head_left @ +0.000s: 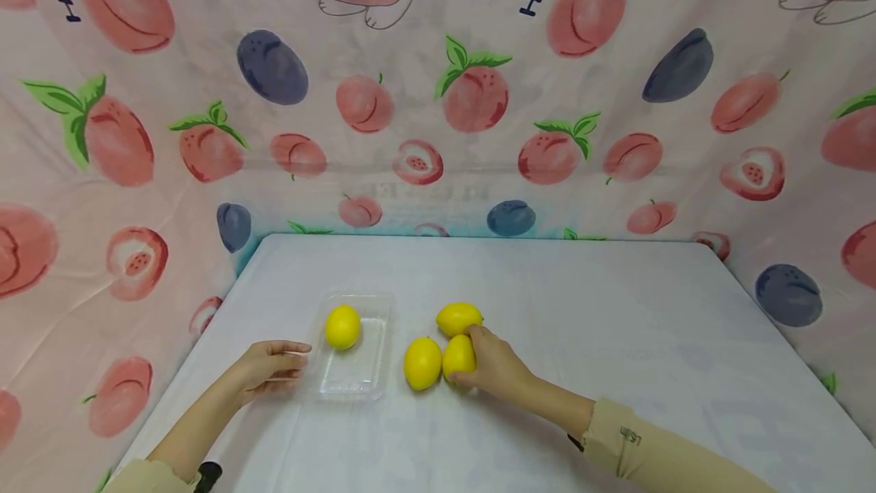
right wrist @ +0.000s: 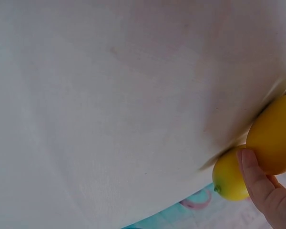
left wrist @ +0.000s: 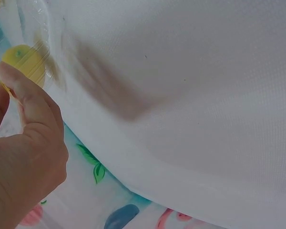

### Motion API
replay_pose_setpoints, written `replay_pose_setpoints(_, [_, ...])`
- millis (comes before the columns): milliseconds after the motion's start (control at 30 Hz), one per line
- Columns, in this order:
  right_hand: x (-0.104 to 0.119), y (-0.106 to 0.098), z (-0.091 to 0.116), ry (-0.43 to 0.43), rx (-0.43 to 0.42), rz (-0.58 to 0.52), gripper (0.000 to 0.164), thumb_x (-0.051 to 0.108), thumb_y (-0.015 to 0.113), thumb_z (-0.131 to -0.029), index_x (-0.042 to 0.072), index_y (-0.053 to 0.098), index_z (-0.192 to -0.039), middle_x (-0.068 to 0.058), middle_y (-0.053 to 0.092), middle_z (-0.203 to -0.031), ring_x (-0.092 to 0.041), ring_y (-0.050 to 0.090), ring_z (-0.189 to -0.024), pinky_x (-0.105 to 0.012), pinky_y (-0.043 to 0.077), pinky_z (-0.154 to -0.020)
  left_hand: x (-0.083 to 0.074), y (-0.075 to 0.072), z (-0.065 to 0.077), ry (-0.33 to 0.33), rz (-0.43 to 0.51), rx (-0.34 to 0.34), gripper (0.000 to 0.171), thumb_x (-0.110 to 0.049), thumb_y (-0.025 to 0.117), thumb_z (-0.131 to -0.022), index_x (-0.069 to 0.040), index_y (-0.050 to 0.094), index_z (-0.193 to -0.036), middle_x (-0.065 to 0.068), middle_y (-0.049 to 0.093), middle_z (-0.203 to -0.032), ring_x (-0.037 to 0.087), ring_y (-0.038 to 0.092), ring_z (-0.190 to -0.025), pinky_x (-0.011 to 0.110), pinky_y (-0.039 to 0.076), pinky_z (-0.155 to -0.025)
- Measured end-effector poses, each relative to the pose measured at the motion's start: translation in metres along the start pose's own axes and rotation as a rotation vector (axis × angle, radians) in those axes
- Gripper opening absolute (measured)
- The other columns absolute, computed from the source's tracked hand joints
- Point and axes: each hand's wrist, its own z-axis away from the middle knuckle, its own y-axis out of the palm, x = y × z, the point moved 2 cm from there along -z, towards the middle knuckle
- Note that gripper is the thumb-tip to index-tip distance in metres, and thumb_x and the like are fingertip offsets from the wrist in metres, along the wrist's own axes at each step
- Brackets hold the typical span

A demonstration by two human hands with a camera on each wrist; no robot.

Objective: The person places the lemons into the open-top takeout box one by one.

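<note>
My right hand holds a yellow lemon between thumb and fingers. Close against that fruit are two more lemons, one behind it and one on its left. In the right wrist view the held lemon covers part of another lemon. A clear plastic box on the left contains a single lemon toward its back. Beside the box's left edge is my left hand, its fingers loosely extended and nothing in its grasp; whether the fingertips touch the box I cannot tell.
A white-covered table lies under everything. Behind it and at both sides hangs a fruit-printed curtain, which meets the table's back edge.
</note>
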Motion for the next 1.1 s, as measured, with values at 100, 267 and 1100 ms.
replay_pose_setpoints(100, [-0.001,0.0,0.001,0.002,0.007,-0.003,0.065,0.032,0.075,-0.067,0.001,0.044,-0.115,-0.01,0.055,-0.108,-0.019,0.054,-0.093,-0.036,0.049,-0.083,0.0,0.001,0.0,-0.001,-0.003,-0.008,0.039,-0.013,0.06,-0.083,0.005,0.051,-0.116,-0.001,0.06,-0.077,0.009,0.057,-0.066,0.022,0.054,-0.063])
replay_pose_setpoints(267, [0.0,-0.003,0.003,0.012,0.012,-0.017,0.066,0.033,0.075,-0.067,0.0,0.044,-0.116,-0.01,0.055,-0.109,-0.019,0.054,-0.093,-0.037,0.048,-0.083,0.001,0.001,-0.001,0.0,-0.005,-0.008,0.039,-0.013,0.06,-0.083,0.005,0.052,-0.116,-0.001,0.06,-0.077,0.009,0.057,-0.066,0.022,0.054,-0.063])
replay_pose_setpoints(1100, [0.008,-0.015,0.008,0.014,0.024,0.025,0.067,0.034,0.075,-0.065,-0.001,0.046,-0.115,-0.012,0.056,-0.108,-0.02,0.054,-0.091,-0.037,0.05,-0.082,0.002,0.002,0.0,0.016,-0.007,0.003,0.037,-0.012,0.058,-0.084,0.006,0.051,-0.116,-0.001,0.06,-0.077,0.009,0.057,-0.067,0.022,0.054,-0.063])
